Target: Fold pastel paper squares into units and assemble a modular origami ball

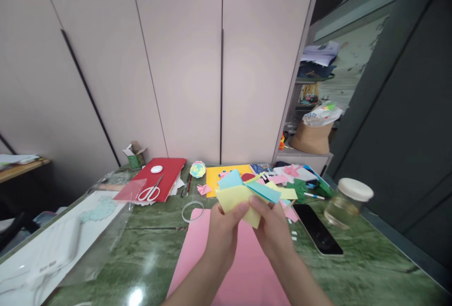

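Observation:
Between both hands is a folded piece of yellow and light blue paper (236, 197), held up above a pink sheet (197, 259) on the table. My left hand (226, 226) pinches the yellow part from the left, its thumb pressed on the front. On the other side, my right hand (271, 223) has its thumb on the yellow paper close to a blue flap (264, 191). Fingers behind the paper are hidden. A clear ring (192, 212) lies left of the pink sheet, and a black phone (318, 229) rests to the right.
White-handled scissors (151, 192) and a white oval object (157, 169) lie on a red folder (169, 169). A lidded jar (348, 205) stands at the right. Paper scraps and a green paper piece (298, 189) lie behind my hands. A white power bank-like block (58, 245) is at left.

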The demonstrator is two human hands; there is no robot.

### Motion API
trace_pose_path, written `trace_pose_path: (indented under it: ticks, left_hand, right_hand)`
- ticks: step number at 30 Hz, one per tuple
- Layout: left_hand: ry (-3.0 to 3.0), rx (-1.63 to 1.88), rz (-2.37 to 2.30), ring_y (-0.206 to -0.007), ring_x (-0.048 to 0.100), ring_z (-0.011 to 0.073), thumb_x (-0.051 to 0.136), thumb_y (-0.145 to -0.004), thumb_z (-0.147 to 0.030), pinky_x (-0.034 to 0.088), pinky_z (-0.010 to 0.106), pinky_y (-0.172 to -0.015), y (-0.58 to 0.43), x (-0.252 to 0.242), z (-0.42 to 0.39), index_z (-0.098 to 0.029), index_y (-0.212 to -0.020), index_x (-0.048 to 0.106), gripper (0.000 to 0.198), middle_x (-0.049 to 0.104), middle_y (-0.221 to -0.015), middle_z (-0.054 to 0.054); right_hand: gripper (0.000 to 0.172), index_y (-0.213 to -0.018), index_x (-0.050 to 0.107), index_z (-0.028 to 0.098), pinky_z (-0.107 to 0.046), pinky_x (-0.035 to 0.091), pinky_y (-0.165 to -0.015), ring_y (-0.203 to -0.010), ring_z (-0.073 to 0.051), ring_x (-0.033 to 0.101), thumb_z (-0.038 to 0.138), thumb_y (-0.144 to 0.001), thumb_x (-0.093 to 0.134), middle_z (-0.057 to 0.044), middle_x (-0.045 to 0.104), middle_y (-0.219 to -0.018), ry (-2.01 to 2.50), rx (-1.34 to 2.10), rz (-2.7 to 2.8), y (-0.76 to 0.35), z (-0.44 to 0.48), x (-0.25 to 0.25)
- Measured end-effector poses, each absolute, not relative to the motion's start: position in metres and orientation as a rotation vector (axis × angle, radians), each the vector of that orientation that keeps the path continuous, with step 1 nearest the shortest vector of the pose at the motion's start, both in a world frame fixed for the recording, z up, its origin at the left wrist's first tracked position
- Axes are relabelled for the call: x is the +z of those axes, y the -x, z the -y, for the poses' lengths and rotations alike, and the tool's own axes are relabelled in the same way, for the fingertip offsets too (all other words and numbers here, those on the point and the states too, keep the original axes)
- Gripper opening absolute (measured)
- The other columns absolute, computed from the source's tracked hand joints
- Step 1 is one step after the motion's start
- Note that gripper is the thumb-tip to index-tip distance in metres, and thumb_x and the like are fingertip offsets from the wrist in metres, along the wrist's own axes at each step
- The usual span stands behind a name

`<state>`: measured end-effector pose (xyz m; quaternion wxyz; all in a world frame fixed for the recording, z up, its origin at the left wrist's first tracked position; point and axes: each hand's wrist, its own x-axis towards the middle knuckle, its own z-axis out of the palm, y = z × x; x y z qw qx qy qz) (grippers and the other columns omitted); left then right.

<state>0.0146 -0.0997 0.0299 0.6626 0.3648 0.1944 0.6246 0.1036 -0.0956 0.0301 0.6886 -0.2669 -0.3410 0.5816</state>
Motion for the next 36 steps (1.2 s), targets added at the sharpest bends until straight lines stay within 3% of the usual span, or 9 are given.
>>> trace_pose_path:
  ticks: [5,14,16,19,21,23,29,36]
  left_hand:
    - [-0.760,1.434,-0.444,-0.096,0.062,0.0229,0.065,-0.074,-0.016,0.047,0.031,-0.083,-0.012,0.029,0.098,-0.014,-0.105,0.066,0.031,0.072,-0.094,0.008]
    - [-0.747,1.475,-0.472,-0.095,0.063,0.0221,0.067,-0.073,-0.017,0.049,0.030,-0.081,-0.013,0.031,0.096,-0.015,-0.106,0.064,0.034,0.072,-0.094,0.007]
    - [-0.700,1.527,-0.502,-0.094,0.064,0.0212,0.067,-0.073,-0.020,0.049,0.029,-0.081,-0.013,0.032,0.095,-0.017,-0.106,0.063,0.034,0.071,-0.097,0.006]
    - [-0.652,1.554,-0.516,-0.097,0.063,0.0199,0.067,-0.073,-0.021,0.048,0.029,-0.084,-0.014,0.034,0.093,-0.018,-0.105,0.063,0.032,0.070,-0.100,0.006]
    - [-0.657,1.557,-0.499,-0.099,0.062,0.0203,0.067,-0.073,-0.020,0.047,0.030,-0.085,-0.014,0.035,0.092,-0.018,-0.106,0.062,0.034,0.070,-0.100,0.005]
    - [-0.675,1.561,-0.472,-0.100,0.062,0.0211,0.067,-0.072,-0.019,0.047,0.031,-0.086,-0.015,0.035,0.092,-0.020,-0.109,0.061,0.038,0.070,-0.100,0.005]
    - [-0.739,1.498,-0.462,-0.094,0.063,0.0219,0.069,-0.069,-0.015,0.048,0.032,-0.083,-0.014,0.031,0.092,-0.016,-0.104,0.063,0.035,0.071,-0.094,0.006]
    - [-0.786,1.545,-0.468,-0.092,0.062,0.0193,0.067,-0.071,-0.013,0.047,0.029,-0.082,-0.014,0.029,0.098,-0.017,-0.093,0.066,0.022,0.070,-0.092,0.004]
  right_hand:
    - [0.018,-0.082,0.070,0.017,-0.032,0.050,-0.070,-0.076,-0.021,0.064,0.020,-0.065,0.073,-0.004,0.071,-0.077,0.576,1.255,0.862,-0.104,0.096,0.030]
    - [0.018,-0.083,0.068,0.018,-0.031,0.047,-0.067,-0.070,-0.019,0.061,0.028,-0.069,0.069,-0.003,0.069,-0.076,0.641,1.250,1.034,-0.109,0.092,0.036]
    - [0.017,-0.085,0.065,0.019,-0.029,0.045,-0.065,-0.069,-0.017,0.058,0.030,-0.073,0.066,-0.002,0.065,-0.076,0.711,1.071,1.173,-0.117,0.091,0.040]
    - [0.007,-0.080,0.061,0.021,-0.027,0.042,-0.061,-0.066,-0.014,0.052,0.021,-0.074,0.065,0.001,0.057,-0.073,0.826,0.400,1.221,-0.129,0.093,0.043]
    - [0.012,-0.078,0.062,0.022,-0.027,0.042,-0.061,-0.065,-0.013,0.051,0.012,-0.072,0.065,0.001,0.055,-0.072,0.798,-0.037,1.288,-0.133,0.098,0.044]
    - [0.020,-0.085,0.064,0.023,-0.028,0.044,-0.062,-0.067,-0.013,0.054,0.007,-0.072,0.063,0.000,0.057,-0.073,0.748,-0.263,1.481,-0.133,0.103,0.044]
    - [0.025,-0.096,0.065,0.022,-0.029,0.043,-0.063,-0.068,-0.014,0.057,0.008,-0.075,0.062,-0.003,0.062,-0.076,0.854,-0.574,1.607,-0.123,0.104,0.044]
    - [0.020,-0.090,0.065,0.020,-0.030,0.041,-0.063,-0.067,-0.013,0.057,0.008,-0.075,0.064,-0.003,0.062,-0.075,0.879,-0.547,1.568,-0.123,0.103,0.045]
